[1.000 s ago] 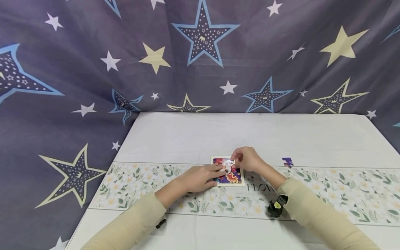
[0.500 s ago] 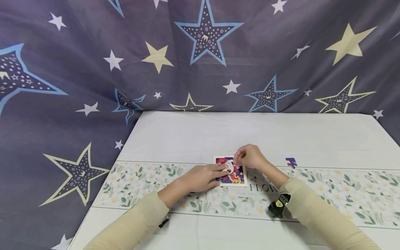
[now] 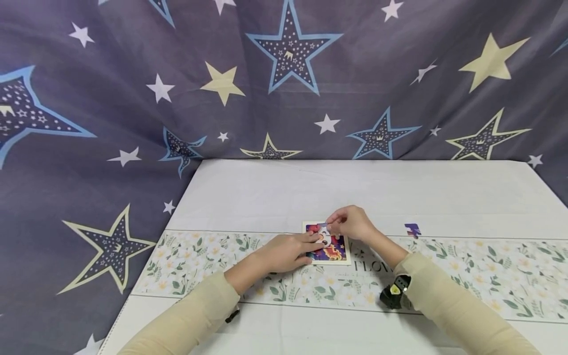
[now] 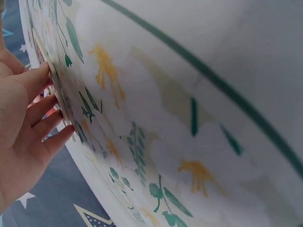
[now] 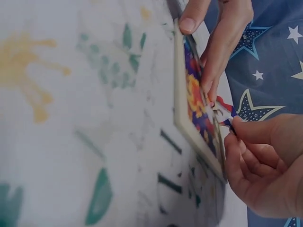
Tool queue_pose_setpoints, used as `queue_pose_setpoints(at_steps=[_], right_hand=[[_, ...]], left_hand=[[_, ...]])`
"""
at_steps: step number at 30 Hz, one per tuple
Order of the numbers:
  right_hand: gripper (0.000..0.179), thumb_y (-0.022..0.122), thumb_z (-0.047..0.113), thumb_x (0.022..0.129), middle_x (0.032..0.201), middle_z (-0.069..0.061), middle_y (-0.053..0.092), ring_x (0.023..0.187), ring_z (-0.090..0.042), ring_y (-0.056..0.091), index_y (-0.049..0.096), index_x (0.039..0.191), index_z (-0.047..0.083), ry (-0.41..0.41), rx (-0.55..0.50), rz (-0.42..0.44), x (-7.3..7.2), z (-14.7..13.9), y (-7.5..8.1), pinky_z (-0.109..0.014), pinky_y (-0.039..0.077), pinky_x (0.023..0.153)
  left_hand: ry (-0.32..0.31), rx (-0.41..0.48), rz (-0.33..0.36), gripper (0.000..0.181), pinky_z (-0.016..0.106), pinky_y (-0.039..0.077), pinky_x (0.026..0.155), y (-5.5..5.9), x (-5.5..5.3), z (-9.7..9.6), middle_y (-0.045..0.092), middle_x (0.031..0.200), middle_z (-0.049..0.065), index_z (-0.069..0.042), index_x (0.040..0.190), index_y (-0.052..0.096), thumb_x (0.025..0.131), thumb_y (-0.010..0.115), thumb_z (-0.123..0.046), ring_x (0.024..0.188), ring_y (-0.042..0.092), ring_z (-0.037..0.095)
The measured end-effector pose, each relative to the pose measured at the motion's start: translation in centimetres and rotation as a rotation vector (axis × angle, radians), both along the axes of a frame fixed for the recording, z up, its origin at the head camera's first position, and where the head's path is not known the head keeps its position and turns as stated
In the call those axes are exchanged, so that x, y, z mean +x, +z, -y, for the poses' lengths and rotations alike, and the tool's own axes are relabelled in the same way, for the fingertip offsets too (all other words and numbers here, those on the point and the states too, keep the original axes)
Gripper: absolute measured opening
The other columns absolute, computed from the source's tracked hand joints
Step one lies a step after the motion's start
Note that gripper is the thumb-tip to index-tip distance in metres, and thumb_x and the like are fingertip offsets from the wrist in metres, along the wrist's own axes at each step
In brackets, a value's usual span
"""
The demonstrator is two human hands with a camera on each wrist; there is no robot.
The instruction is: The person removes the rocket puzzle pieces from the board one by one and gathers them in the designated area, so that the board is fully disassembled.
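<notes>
A small square jigsaw puzzle in a pale frame lies on the table, its picture showing a white face among purple, red and orange. My left hand rests on its left side, fingers stretched across the picture; in the left wrist view, the fingertips of the left hand touch the puzzle's edge. At the upper right of the picture, my right hand pinches a puzzle piece between thumb and fingers. That piece stands tilted up from the board in the right wrist view. Fingers partly cover the picture.
One loose purple puzzle piece lies on the table to the right of the board. A floral printed band crosses the white table cover. Behind the table hangs a dark curtain with stars.
My right hand has shifted slightly left over the top of the puzzle, still pinching the piece. The left hand stays in place on the board. The head view has moved a little.
</notes>
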State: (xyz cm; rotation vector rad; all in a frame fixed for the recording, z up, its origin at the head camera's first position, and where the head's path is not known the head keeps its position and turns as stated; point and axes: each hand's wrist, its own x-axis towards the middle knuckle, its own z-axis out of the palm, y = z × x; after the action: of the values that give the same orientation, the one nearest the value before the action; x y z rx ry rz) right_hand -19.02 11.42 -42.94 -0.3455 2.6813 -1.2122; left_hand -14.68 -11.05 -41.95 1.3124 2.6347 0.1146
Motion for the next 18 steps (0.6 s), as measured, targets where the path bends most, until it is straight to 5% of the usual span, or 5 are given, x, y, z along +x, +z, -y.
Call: queue_pose_setpoints(at_steps=[8, 18], right_hand=[[0.007, 0.073, 0.013, 0.082, 0.072, -0.005, 0.072, 0.058, -0.009, 0.058, 0.076, 0.084, 0.007, 0.017, -0.005, -0.020, -0.2, 0.6, 0.6, -0.023, 0.049, 0.054], [0.010, 0.069, 0.008, 0.085, 0.077, -0.011, 0.073, 0.065, -0.014, 0.069, 0.073, 0.092, 0.001, -0.039, -0.130, 0.108, 0.1, -0.9, 0.1, -0.028, 0.059, 0.061]], left_hand=[[0.000, -0.013, 0.004, 0.049, 0.038, 0.045, 0.108, 0.2, 0.0, 0.0, 0.038, 0.155, -0.002, -0.023, 0.145, 0.045, 0.099, 0.052, -0.035, 0.142, 0.040, 0.018], [-0.006, -0.010, 0.000, 0.048, 0.037, 0.045, 0.109, 0.3, 0.1, 0.0, 0.040, 0.153, 0.001, -0.023, 0.145, 0.046, 0.099, 0.052, -0.035, 0.141, 0.041, 0.018]])
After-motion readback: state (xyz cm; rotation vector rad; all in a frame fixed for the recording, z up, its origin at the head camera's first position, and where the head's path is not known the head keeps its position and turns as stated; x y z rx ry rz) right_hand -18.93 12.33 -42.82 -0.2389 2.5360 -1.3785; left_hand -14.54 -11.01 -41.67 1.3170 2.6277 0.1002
